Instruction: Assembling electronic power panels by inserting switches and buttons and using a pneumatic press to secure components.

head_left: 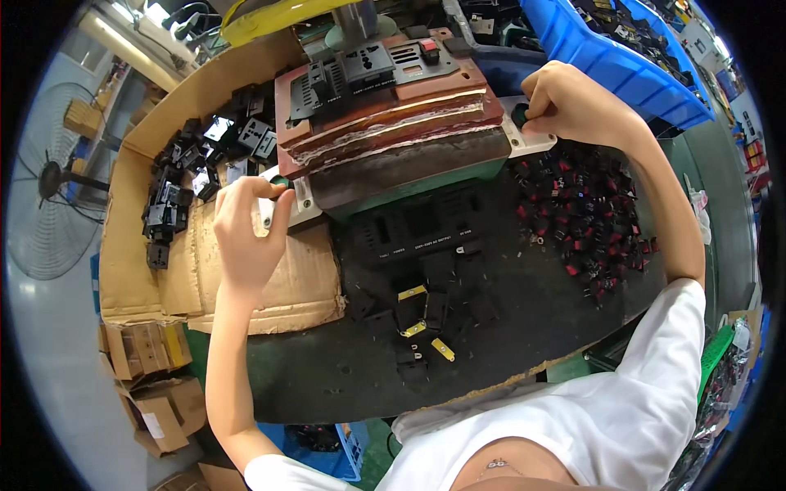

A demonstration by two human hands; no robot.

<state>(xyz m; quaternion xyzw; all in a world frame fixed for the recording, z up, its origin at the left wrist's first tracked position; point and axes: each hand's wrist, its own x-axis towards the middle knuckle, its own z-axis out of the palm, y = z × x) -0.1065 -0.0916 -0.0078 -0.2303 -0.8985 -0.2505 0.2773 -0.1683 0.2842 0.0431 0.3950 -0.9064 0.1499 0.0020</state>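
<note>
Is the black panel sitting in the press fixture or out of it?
In: the black panel lies seated on the red fixture block, under the ram.

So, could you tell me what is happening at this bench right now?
A person stands at a small press with a black socket faceplate lying on its bed. The left hand presses a green button on the left switch box, the right hand covers a button on the right one. Black parts lie in a cardboard tray, red rocker switches on the mat.
</note>
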